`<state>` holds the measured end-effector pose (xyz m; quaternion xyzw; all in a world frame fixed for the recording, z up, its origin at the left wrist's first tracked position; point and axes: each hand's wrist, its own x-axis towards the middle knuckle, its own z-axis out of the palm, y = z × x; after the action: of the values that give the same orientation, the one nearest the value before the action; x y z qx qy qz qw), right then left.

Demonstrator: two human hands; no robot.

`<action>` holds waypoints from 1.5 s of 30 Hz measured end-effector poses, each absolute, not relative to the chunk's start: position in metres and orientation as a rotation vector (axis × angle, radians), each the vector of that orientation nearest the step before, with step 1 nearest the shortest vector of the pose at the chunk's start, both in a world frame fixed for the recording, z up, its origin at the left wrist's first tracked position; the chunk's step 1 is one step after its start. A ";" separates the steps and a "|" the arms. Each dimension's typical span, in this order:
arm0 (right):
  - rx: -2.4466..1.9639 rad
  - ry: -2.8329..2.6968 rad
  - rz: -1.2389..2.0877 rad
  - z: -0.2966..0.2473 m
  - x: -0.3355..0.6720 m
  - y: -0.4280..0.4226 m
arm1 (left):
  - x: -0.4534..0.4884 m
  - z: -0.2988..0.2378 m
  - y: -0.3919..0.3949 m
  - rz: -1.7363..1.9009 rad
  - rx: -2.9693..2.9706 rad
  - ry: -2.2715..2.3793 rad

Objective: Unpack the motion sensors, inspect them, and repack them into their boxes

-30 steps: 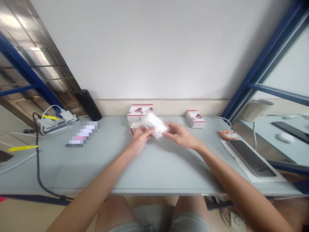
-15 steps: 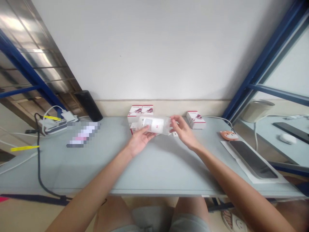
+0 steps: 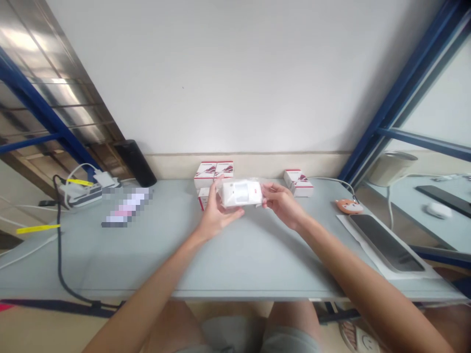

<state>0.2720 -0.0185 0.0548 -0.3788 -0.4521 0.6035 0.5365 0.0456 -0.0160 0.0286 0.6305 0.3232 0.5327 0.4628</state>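
Observation:
A white motion sensor with a grey window lies sideways in a clear plastic bag, held above the table. At its left end my left hand is closed round it, thumb along the near side and fingers on the far side. My right hand pinches the right end, where the bag's edge is; whether the fingers grip the plastic alone or the sensor too, I cannot tell. Just behind stand white-and-red boxes, partly hidden by the sensor and my left hand.
Another white-and-red box stands at the back right. On the right lie an orange animal-faced object and a dark flat device on white paper. A black cylinder, a power strip and cables occupy the left of the table.
The sensor has turned so its grey window faces me more and has shifted slightly right. My left hand has changed its hold, and my right fingers have closed on the right end.

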 end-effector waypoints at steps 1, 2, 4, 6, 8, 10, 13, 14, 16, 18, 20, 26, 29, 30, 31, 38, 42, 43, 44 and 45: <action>-0.902 -1.067 1.491 0.054 0.274 -0.017 | 0.045 0.029 -0.016 1.358 1.628 0.811; -0.903 -1.063 1.538 0.053 0.277 -0.015 | 0.044 0.028 -0.015 1.413 1.696 0.838; -0.900 -1.059 1.597 0.051 0.280 -0.012 | 0.040 0.027 -0.012 1.509 1.808 0.909; -0.892 -1.060 1.604 0.050 0.282 -0.011 | 0.036 0.027 -0.010 1.555 1.943 0.987; -0.880 -1.096 1.582 0.050 0.282 -0.012 | 0.033 0.027 -0.009 1.566 2.091 1.057; -0.855 -1.154 1.522 0.051 0.282 -0.013 | 0.032 0.029 -0.010 1.565 2.181 1.104; -0.855 -1.280 1.343 0.053 0.279 -0.017 | 0.031 0.030 -0.015 1.525 2.157 1.183; -0.883 -1.337 1.259 0.054 0.277 -0.017 | 0.031 0.029 -0.016 1.504 2.121 1.215; -0.960 -1.450 1.095 0.053 0.275 -0.018 | 0.031 0.029 -0.018 1.438 2.038 1.245; -1.028 -1.534 0.995 0.051 0.272 -0.018 | 0.031 0.028 -0.019 1.356 1.947 1.238; -1.076 -1.595 0.950 0.049 0.272 -0.017 | 0.033 0.028 -0.018 1.269 1.843 1.193; -1.114 -1.666 0.922 0.047 0.277 -0.014 | 0.037 0.034 -0.015 0.924 1.337 0.842; -1.056 -1.548 1.107 0.051 0.276 -0.017 | 0.037 0.039 -0.017 0.746 1.086 0.697; -1.035 -1.498 1.166 0.052 0.275 -0.019 | 0.036 0.041 -0.018 0.707 1.039 0.653; -1.017 -1.451 1.217 0.053 0.274 -0.020 | 0.035 0.042 -0.019 0.678 1.008 0.607; -0.940 -1.043 1.540 0.044 0.270 -0.014 | 0.026 0.044 -0.020 0.667 0.886 0.295; -0.951 -0.975 1.580 0.037 0.270 -0.009 | 0.029 0.039 -0.018 0.782 0.984 0.358; -0.957 -0.975 1.560 0.035 0.269 -0.009 | 0.031 0.037 -0.017 0.819 1.029 0.417; -0.963 -0.973 1.537 0.035 0.269 -0.009 | 0.034 0.034 -0.017 0.853 1.080 0.473; -0.969 -0.973 1.510 0.034 0.268 -0.009 | 0.036 0.032 -0.016 0.883 1.136 0.518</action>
<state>0.2679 -0.0094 0.0341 -0.4048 -0.4063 0.6306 0.5228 0.0357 -0.0158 0.0323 0.5143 0.2344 0.3999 0.7215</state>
